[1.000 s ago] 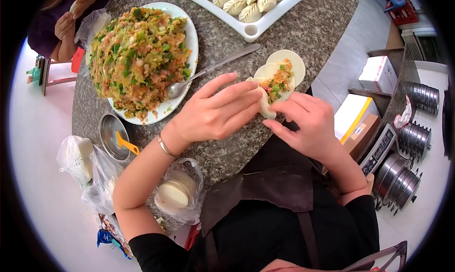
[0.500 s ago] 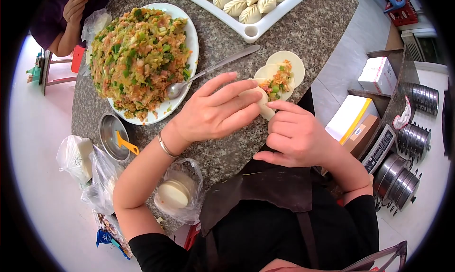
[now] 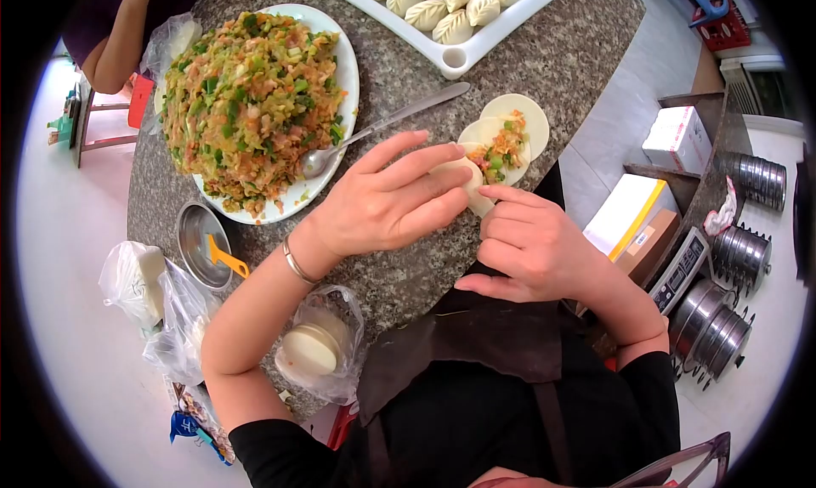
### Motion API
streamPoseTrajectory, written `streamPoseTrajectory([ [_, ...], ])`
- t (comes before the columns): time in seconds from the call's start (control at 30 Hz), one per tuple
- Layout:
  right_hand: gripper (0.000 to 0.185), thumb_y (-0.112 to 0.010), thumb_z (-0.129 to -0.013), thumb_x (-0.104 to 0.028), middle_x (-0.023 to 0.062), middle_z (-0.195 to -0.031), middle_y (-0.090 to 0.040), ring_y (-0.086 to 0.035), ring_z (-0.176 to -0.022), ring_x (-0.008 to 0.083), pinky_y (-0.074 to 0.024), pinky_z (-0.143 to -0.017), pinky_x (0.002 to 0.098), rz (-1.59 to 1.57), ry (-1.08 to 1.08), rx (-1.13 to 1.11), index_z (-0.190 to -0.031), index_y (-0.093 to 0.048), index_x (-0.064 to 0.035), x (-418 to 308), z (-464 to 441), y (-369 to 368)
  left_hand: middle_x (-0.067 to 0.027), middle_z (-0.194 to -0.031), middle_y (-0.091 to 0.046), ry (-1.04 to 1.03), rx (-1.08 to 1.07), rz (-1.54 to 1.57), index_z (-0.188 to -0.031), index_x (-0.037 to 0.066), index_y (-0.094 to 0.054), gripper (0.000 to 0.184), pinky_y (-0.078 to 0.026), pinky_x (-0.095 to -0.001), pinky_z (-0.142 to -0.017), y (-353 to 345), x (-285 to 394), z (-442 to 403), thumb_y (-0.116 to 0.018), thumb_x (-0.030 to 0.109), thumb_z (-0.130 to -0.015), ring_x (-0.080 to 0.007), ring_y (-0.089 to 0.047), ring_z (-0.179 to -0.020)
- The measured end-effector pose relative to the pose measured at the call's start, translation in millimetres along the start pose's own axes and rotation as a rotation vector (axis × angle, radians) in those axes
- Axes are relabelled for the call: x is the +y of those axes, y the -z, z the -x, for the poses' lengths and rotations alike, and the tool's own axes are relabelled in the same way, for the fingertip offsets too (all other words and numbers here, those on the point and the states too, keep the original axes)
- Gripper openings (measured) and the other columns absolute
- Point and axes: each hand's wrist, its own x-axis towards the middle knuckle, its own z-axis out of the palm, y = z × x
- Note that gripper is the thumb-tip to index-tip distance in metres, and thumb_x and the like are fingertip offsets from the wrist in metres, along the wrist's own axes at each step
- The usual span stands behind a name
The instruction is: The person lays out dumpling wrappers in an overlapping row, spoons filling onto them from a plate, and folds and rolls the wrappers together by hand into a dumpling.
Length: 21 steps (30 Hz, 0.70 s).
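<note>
My left hand [image 3: 399, 197] reaches over the granite counter with its fingers bent over a pale, round dumpling wrapper [image 3: 478, 190]. The fingers hide part of that wrapper and the thumb is out of sight. My right hand [image 3: 531, 246] is beside it; the index fingertip touches the wrapper's edge, the other fingers are curled, and the thumb sticks out apart. Just beyond the fingertips, overlapping wrappers [image 3: 535, 131] lie on the counter, with chopped vegetable filling [image 3: 506, 148] on top. A long-handled metal spoon [image 3: 399, 118] rests against the plate of filling.
A white plate [image 3: 347, 105] carries a big mound of filling. Pleated dumplings [image 3: 455, 29] fill a white tray [image 3: 450, 59]. Nearby are a metal bowl [image 3: 189, 241] with an orange-handled tool, and bagged wrappers [image 3: 310, 352]. Another person's arm [image 3: 119, 46] is at the upper left.
My hands have barely moved. The other person's hands have shifted up, mostly out of view. The whole view has shifted very slightly.
</note>
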Motion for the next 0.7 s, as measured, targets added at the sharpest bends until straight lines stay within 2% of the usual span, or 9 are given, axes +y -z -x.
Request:
streamPoseTrajectory([
  [0.13, 0.035, -0.08, -0.083, -0.03, 0.0061, -0.071, -0.056, -0.066, -0.079, 0.0274, -0.0544, -0.103, 0.0455, -0.003, 0.009, -0.022, -0.07, -0.057, -0.0076, 1.1, 1.0, 1.6, -0.0006, -0.118, -0.072, -0.008, 0.007, -0.006, -0.1, 0.013, -0.064, 0.017, -0.051, -0.0428, -0.105, -0.4, -0.4, 0.6, -0.071, 0.017, -0.085, -0.0216, -0.064, -0.123],
  [0.2, 0.035, -0.08, -0.084, -0.03, 0.0061, -0.071, -0.056, -0.066, -0.079, 0.0275, -0.0543, -0.104, 0.0455, -0.001, 0.0, -0.027, -0.07, -0.056, -0.0075, -0.2, 3.0, 2.9, -0.0027, -0.124, -0.075, 0.019, -0.026, 0.05, -0.109, 0.012, -0.06, 0.023, -0.048, -0.0455, -0.108, 1.1, 1.0, 1.3, -0.072, 0.014, -0.089, -0.0272, -0.065, -0.123],
  [0.43, 0.036, -0.08, -0.084, -0.031, 0.0068, -0.073, -0.058, -0.067, -0.083, 0.0288, -0.0557, -0.099, 0.0441, -0.007, 0.014, -0.021, -0.071, -0.056, -0.007, 1.4, -0.7, 1.2, -0.0028, -0.124, -0.075, 0.01, -0.043, 0.042, -0.11, 0.012, -0.061, 0.024, -0.048, -0.0455, -0.109, 3.1, 0.8, 0.0, -0.072, 0.014, -0.09, -0.027, -0.065, -0.123],
  [0.7, 0.037, -0.079, -0.084, -0.032, 0.0064, -0.071, -0.055, -0.065, -0.078, 0.0275, -0.0544, -0.102, 0.0449, -0.004, 0.041, -0.016, -0.071, -0.056, -0.007, -1.7, -0.5, 0.5, -0.0029, -0.124, -0.075, 0.015, -0.037, 0.053, -0.11, 0.012, -0.061, 0.024, -0.047, -0.0454, -0.109, 2.7, 1.1, -0.3, -0.072, 0.015, -0.089, -0.0269, -0.065, -0.123],
])
